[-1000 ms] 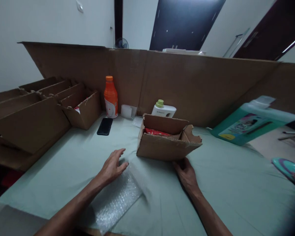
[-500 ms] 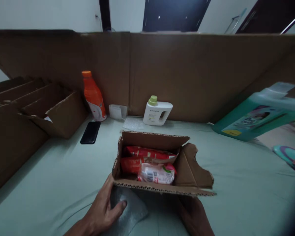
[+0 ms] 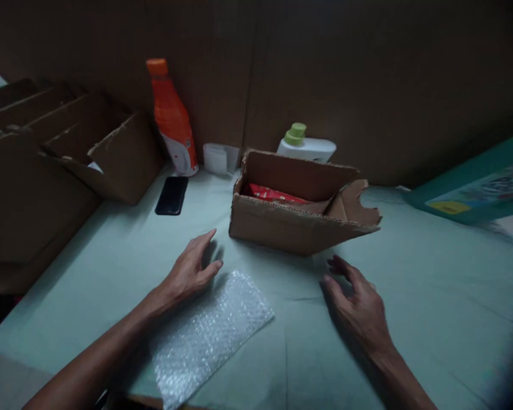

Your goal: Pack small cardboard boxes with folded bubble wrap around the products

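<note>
A small open cardboard box (image 3: 277, 225) stands in the middle of the table, one torn flap sticking out at its right end. Inside it a red packet (image 3: 276, 194) shows; the front wall hides the rest. My left hand (image 3: 194, 265) is open just short of the box's left end, above the upper edge of a bubble wrap sheet (image 3: 214, 333) that lies flat. To the right, my right hand (image 3: 357, 299) is open too, fingers apart and slightly curled, in front of the box without touching it. Neither hand holds anything.
Behind the box stands a white bottle with a green cap (image 3: 308, 147). An orange bottle (image 3: 174, 122), a black phone (image 3: 171, 195) and a white packet (image 3: 217, 159) are left of it. Divided cardboard boxes (image 3: 123, 159) line the left; a large teal bottle (image 3: 474, 182) leans at right.
The box has moved away from me, now partly covering the white bottle. Both hands have let go of it. The bubble wrap is now fully uncovered, and the view has tilted down.
</note>
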The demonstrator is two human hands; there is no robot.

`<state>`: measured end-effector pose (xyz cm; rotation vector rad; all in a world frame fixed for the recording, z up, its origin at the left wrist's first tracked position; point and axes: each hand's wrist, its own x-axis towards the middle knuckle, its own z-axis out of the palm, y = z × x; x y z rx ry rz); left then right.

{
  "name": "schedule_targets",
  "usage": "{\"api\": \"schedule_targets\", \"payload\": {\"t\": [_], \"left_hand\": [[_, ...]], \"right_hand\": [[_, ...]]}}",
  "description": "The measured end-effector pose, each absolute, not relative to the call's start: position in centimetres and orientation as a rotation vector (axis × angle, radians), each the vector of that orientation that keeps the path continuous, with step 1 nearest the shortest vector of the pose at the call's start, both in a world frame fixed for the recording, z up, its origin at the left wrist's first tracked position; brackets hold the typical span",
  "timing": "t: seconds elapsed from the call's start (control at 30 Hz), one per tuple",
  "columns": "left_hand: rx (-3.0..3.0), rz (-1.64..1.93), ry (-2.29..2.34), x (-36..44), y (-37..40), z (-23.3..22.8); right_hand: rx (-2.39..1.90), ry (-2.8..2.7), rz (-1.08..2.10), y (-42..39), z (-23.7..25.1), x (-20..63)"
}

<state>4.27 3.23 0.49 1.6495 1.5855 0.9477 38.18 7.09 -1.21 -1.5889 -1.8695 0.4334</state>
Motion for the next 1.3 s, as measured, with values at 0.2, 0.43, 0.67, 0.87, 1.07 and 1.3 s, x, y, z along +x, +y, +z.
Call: {"api": "schedule_targets", "payload": {"t": [0.2, 0.43, 0.67, 0.87, 1.07, 1.3], "left_hand": [[1.838, 0.687, 2.043, 0.0, -9.7, 0.7], [1.817, 0.482, 2.133, 2.1, -14.3, -0.6], [1.445, 0.686, 1.781, 4.8, -14.3, 0.9], [1.315, 0.756, 1.625, 6.6, -12.9, 0.7], [1.277, 0.781, 1.642, 5.4, -14.2, 0.9], [1.488, 0.88, 1.685, 5.7, -14.6, 0.2]], "right_hand": [[-1.427, -2.201, 0.497, 0.9, -1.9, 36.8], [-1.228, -2.466, 0.424, -0.1, -1.7, 27.2], [-1.264, -2.138, 0.714, -0.4, 0.7, 29.0], [-1.21, -2.099, 0.57, 4.6, 0.9, 29.0], [-1.161, -2.03, 0.658, 5.9, -0.9, 28.0], [-1.056, -1.616, 1.185, 4.0, 1.0, 32.6]]}}
